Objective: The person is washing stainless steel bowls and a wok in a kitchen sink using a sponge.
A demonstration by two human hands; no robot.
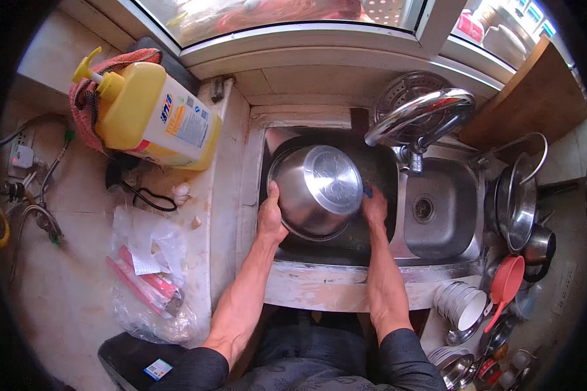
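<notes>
A stainless steel bowl (pixel 298 195) is tilted over the large sink basin (pixel 381 244), its round base facing up and to the right. My left hand (pixel 272 215) grips its left rim, thumb on the outer wall. At the bowl's right side is my right hand (pixel 374 207), with a small blue thing (pixel 368 191) showing at its fingers. That blue thing is mostly hidden and may be a scrubbing pad or cloth. A chrome faucet (pixel 420 112) arches above the divider between the two basins; no water stream is visible from it.
Right of the large basin lies a smaller one (pixel 440 220) with a drain. Stacked white bowls (pixel 462 305), a red ladle-like pan (pixel 507 276) and metal pans (pixel 516 210) crowd the right. A yellow detergent bottle (pixel 161 117) and plastic bags (pixel 151 273) occupy the left counter.
</notes>
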